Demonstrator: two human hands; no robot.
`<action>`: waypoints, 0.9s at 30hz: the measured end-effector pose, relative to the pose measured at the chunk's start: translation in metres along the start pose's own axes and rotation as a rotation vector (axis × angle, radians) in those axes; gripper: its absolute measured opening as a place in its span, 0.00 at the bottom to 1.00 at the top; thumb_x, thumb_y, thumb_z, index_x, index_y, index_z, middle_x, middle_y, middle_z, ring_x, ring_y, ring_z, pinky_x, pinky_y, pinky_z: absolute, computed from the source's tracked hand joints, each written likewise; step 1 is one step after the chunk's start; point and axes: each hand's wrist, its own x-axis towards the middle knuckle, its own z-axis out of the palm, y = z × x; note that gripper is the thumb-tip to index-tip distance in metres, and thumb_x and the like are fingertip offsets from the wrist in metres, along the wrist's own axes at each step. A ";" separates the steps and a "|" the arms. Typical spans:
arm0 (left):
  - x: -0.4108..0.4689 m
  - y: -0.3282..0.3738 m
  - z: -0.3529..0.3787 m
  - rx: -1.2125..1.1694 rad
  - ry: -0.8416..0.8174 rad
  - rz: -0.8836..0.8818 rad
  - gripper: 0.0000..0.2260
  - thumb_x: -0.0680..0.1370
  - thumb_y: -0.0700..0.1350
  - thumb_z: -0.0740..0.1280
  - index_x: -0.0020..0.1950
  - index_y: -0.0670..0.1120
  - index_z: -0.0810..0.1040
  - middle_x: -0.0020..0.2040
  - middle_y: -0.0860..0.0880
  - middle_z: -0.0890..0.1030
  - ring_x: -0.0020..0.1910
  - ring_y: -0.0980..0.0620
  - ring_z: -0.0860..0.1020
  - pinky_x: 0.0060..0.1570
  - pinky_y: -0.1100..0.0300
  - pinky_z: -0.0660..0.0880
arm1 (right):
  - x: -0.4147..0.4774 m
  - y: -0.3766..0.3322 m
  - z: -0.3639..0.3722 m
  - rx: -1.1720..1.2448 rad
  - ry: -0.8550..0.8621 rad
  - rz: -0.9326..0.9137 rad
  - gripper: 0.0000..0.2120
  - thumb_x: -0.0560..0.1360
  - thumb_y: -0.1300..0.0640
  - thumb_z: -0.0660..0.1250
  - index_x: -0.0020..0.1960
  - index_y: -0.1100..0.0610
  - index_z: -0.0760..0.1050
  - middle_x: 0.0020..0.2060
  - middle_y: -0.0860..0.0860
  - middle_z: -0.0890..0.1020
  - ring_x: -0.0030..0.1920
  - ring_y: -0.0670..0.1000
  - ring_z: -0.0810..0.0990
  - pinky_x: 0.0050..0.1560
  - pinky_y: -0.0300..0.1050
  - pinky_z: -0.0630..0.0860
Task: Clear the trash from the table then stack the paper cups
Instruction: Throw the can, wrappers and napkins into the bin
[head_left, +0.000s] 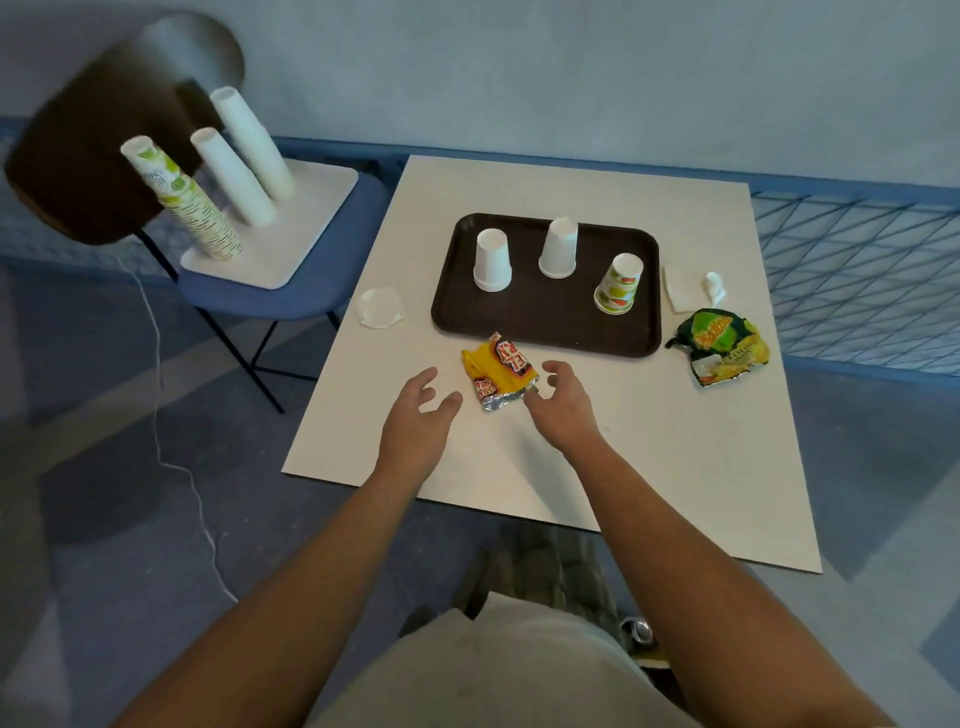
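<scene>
Both grips are spread: my right hand (561, 400) touches the yellow snack wrapper (501, 371) lying just off the near edge of the brown tray (545, 317), my left hand (418, 415) beside it. Three upturned paper cups (558, 248) stand on that tray mid-bench (649, 467).

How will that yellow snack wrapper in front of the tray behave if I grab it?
The yellow snack wrapper is crumpled and looks empty, so it is probably very light and floppy, folding in the fingers rather than holding shape. Its torn foil end looks shiny, so it may be slick. Pushed, it would likely slide across the smooth table rather than roll.
</scene>
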 end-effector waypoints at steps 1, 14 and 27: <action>0.007 0.001 -0.001 0.007 -0.004 -0.007 0.22 0.80 0.53 0.71 0.73 0.61 0.72 0.72 0.50 0.75 0.67 0.50 0.76 0.68 0.44 0.76 | 0.009 -0.002 0.003 -0.021 -0.004 0.014 0.26 0.78 0.51 0.70 0.73 0.52 0.67 0.69 0.56 0.74 0.67 0.56 0.75 0.65 0.55 0.75; 0.082 0.013 -0.003 0.151 -0.070 -0.133 0.24 0.80 0.54 0.72 0.75 0.58 0.71 0.73 0.49 0.73 0.68 0.46 0.75 0.68 0.43 0.75 | 0.085 0.000 0.028 -0.388 -0.075 0.056 0.27 0.78 0.48 0.68 0.74 0.55 0.67 0.66 0.57 0.73 0.65 0.61 0.71 0.63 0.55 0.72; 0.134 0.009 -0.030 0.123 -0.116 -0.248 0.25 0.78 0.54 0.73 0.74 0.58 0.70 0.70 0.48 0.75 0.61 0.48 0.79 0.66 0.45 0.77 | 0.090 -0.027 0.054 -0.151 -0.128 0.026 0.07 0.77 0.58 0.66 0.55 0.57 0.77 0.44 0.51 0.81 0.45 0.54 0.79 0.42 0.45 0.72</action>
